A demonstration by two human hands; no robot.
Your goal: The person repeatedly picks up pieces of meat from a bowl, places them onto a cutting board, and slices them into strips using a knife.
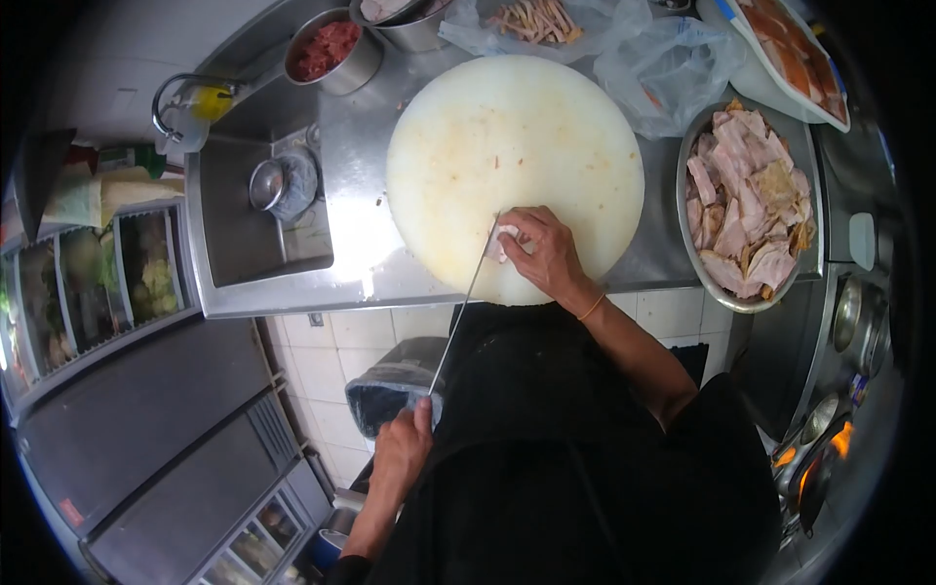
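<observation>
My left hand [401, 450] is closed around the handle of a long knife [462, 310], held out past the counter's front edge. The blade is seen nearly edge-on and reaches up to the near part of a round white cutting board [517, 117]. There, my right hand [546, 255] pinches a small pale piece of meat [500, 243] against the board, right beside the blade's tip end. Its fingers partly cover the meat. To the right of the board, an oval metal tray [685, 210] is heaped with sliced meat [746, 205].
At the left is a metal sink [229, 249] with a faucet [168, 122]. A bowl of red minced meat [330, 54], plastic bags [668, 78] and a white tray of meat [795, 54] line the back. Below the counter stands a lined bin [375, 405]; flames [807, 478] burn at far right.
</observation>
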